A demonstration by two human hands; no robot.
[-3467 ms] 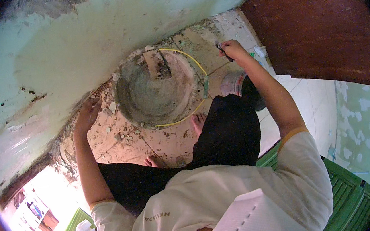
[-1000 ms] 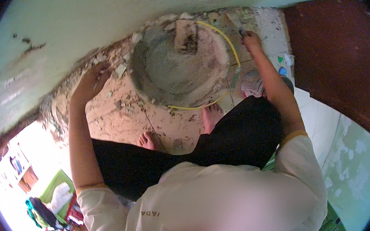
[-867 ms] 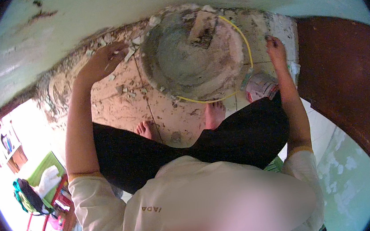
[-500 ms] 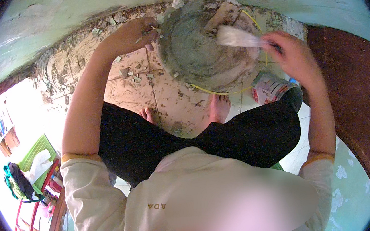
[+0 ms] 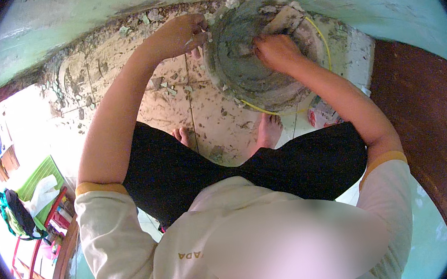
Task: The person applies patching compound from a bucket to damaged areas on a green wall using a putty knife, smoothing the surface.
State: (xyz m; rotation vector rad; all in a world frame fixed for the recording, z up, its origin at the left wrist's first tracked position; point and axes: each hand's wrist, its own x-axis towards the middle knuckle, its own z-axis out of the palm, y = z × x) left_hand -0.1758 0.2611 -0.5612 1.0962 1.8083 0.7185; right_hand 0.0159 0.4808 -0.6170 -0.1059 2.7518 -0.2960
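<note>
A round, shallow basin (image 5: 214,68) smeared with grey mortar (image 5: 236,47) stands on the tiled floor against the wall. At its left rim is my left hand (image 5: 184,35), fingers curled against the edge. My right hand (image 5: 278,52) is closed in a fist low over the mortar, its forearm reaching across the right rim. The trowel in that fist is hidden by the hand now; its pale blade and dark handle show only in the earlier frame. A flat beige piece (image 5: 288,19) lies at the far right inside the basin.
A yellow strip (image 5: 324,38) curves around the basin. Broken plaster bits (image 5: 162,86) and dirt litter the tiles. My bare feet (image 5: 268,130) are close to the basin. A can-like container (image 5: 322,115) sits under my right forearm; a brown wooden panel (image 5: 418,94) stands at right.
My right hand has swung left from beyond the right rim into the basin, taking the trowel down to the mortar. My left hand stays at the rim; the whole view has shifted slightly.
</note>
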